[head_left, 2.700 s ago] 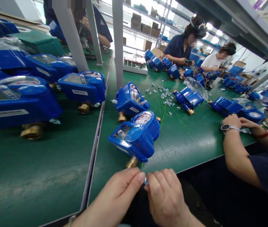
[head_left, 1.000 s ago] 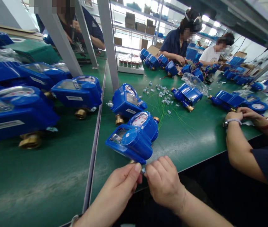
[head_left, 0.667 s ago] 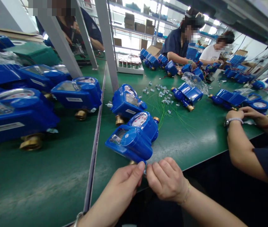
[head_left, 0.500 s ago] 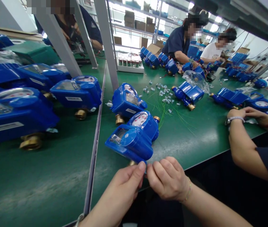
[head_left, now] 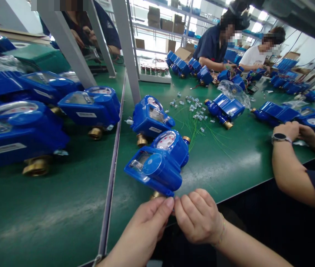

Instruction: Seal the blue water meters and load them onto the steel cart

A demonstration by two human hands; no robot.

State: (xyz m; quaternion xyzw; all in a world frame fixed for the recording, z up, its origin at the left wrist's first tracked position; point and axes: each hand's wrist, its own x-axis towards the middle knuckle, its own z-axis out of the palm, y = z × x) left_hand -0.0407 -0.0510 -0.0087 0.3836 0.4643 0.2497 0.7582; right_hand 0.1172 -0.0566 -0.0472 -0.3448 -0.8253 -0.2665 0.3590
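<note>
A blue water meter with brass ends and a round dial lies tilted on the green bench in front of me. At its near edge, my left hand is closed, thumb pressed against the fingers. My right hand is curled tightly right beside it, fingertips meeting the left thumb. Whatever small piece sits between the fingertips is hidden. Just behind stands a second blue water meter with a small clear tag at its left side. Beyond lie small clear seal tags and thin green wires.
More blue meters stand left of the metal divider. A grey post rises behind. At right, a co-worker's hands are at another meter. Further meters and people line the far bench.
The view has shifted slightly. Both my hands stay together at the meter's near edge, a little lower in view. The co-worker's wrist at right has turned, showing a watch face.
</note>
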